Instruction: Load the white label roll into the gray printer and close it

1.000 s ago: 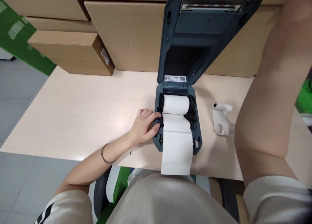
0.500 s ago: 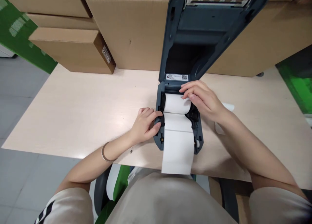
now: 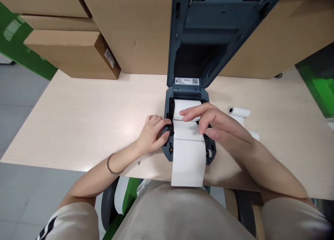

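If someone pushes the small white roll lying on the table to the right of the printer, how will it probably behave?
The small white roll lies on its side on the smooth table, so it would probably roll. It looks thin with a hollow core, so it is likely light. A loose strip trails from it toward the right hand, so it may unwind.

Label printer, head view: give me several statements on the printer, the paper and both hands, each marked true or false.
1. The printer lid stands open. True.
2. The left hand lies flat on the table, clear of the printer. False: it grips the left side of the label printer.
3. The right hand reaches over the paper roll in the bay. True.
4. The paper strip stops inside the printer. False: it runs out past the front and hangs over the table edge.
5. A second small roll lies on the table right of the printer. True.
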`<action>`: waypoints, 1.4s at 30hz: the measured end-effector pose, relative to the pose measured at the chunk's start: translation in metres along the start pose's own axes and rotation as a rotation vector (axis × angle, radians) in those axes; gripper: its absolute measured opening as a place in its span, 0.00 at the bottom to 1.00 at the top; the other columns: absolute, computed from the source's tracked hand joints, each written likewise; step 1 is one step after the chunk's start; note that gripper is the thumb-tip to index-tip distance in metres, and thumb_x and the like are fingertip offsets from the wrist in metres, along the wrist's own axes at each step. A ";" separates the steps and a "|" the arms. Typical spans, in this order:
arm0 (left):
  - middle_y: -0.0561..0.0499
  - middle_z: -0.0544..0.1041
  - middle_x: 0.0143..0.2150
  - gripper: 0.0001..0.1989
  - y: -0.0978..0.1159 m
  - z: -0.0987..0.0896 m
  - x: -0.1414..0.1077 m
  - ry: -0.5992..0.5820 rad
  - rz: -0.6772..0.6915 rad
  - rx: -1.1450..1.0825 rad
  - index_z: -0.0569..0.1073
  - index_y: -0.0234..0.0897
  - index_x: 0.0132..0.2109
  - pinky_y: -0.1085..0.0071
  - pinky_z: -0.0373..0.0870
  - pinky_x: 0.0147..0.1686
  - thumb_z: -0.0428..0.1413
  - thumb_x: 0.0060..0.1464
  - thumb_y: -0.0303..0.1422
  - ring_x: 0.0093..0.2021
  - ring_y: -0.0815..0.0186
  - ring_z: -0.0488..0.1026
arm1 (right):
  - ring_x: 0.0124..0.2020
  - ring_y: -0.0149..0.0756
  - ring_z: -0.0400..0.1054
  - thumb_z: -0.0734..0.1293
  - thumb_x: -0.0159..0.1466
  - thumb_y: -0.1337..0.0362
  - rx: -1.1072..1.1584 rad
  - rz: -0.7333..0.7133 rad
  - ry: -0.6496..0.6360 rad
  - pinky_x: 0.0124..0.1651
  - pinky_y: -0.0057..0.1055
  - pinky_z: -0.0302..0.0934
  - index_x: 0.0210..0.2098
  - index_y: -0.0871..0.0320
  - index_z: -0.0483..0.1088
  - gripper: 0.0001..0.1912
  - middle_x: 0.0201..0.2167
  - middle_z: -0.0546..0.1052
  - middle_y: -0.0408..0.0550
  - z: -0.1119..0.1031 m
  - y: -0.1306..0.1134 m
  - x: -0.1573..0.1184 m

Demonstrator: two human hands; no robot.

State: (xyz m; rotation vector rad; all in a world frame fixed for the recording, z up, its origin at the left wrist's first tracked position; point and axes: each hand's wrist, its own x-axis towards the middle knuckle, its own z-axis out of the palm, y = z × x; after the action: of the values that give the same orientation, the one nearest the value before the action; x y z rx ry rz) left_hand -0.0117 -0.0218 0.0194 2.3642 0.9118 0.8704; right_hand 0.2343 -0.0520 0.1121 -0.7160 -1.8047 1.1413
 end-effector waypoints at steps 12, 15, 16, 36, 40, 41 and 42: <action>0.52 0.69 0.33 0.16 -0.001 0.000 0.000 -0.030 -0.019 0.017 0.70 0.40 0.52 0.57 0.60 0.44 0.43 0.70 0.42 0.38 0.57 0.68 | 0.69 0.55 0.65 0.68 0.67 0.53 -0.867 0.144 -0.067 0.74 0.61 0.53 0.65 0.58 0.68 0.29 0.67 0.71 0.58 -0.031 0.055 0.020; 0.52 0.70 0.33 0.16 -0.001 0.000 0.000 -0.036 -0.029 0.022 0.70 0.40 0.52 0.57 0.60 0.44 0.43 0.70 0.43 0.38 0.57 0.68 | 0.63 0.57 0.70 0.71 0.64 0.50 -1.094 0.139 -0.124 0.73 0.61 0.53 0.66 0.62 0.68 0.36 0.61 0.76 0.61 -0.028 0.065 0.022; 0.51 0.70 0.33 0.16 -0.001 0.000 0.000 -0.038 -0.031 0.023 0.70 0.40 0.52 0.57 0.61 0.44 0.43 0.70 0.43 0.38 0.57 0.69 | 0.61 0.58 0.72 0.71 0.62 0.48 -1.149 0.138 -0.127 0.72 0.60 0.54 0.65 0.63 0.69 0.37 0.58 0.78 0.61 -0.026 0.065 0.023; 0.46 0.74 0.42 0.16 -0.006 0.003 -0.001 0.007 0.081 -0.083 0.67 0.40 0.52 0.62 0.72 0.40 0.41 0.74 0.44 0.42 0.58 0.73 | 0.44 0.59 0.74 0.75 0.50 0.35 -1.241 0.041 0.168 0.46 0.56 0.64 0.47 0.53 0.72 0.36 0.42 0.79 0.55 -0.050 -0.013 0.012; 0.45 0.74 0.41 0.17 -0.006 0.000 0.001 -0.032 0.081 -0.066 0.68 0.39 0.52 0.61 0.73 0.40 0.41 0.74 0.44 0.41 0.58 0.73 | 0.46 0.63 0.73 0.70 0.53 0.26 -1.288 0.144 0.283 0.46 0.62 0.63 0.47 0.50 0.72 0.38 0.42 0.78 0.58 -0.088 -0.028 -0.017; 0.45 0.75 0.41 0.17 -0.006 -0.001 0.001 -0.039 0.080 -0.064 0.68 0.39 0.53 0.61 0.73 0.40 0.41 0.74 0.44 0.41 0.58 0.74 | 0.46 0.63 0.73 0.70 0.54 0.27 -1.278 0.154 0.279 0.46 0.61 0.63 0.48 0.49 0.72 0.37 0.43 0.77 0.58 -0.099 -0.022 -0.024; 0.46 0.74 0.41 0.18 -0.006 -0.001 0.002 -0.042 0.081 -0.062 0.69 0.39 0.53 0.62 0.73 0.40 0.40 0.74 0.44 0.41 0.58 0.74 | 0.45 0.62 0.73 0.71 0.53 0.28 -1.254 0.150 0.275 0.45 0.60 0.63 0.47 0.50 0.72 0.37 0.43 0.77 0.58 -0.110 -0.014 -0.031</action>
State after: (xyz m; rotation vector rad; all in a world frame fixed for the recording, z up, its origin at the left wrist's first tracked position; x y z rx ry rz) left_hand -0.0144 -0.0162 0.0172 2.3702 0.7667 0.8645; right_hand 0.3453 -0.0371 0.1367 -1.6170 -2.1104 -0.1758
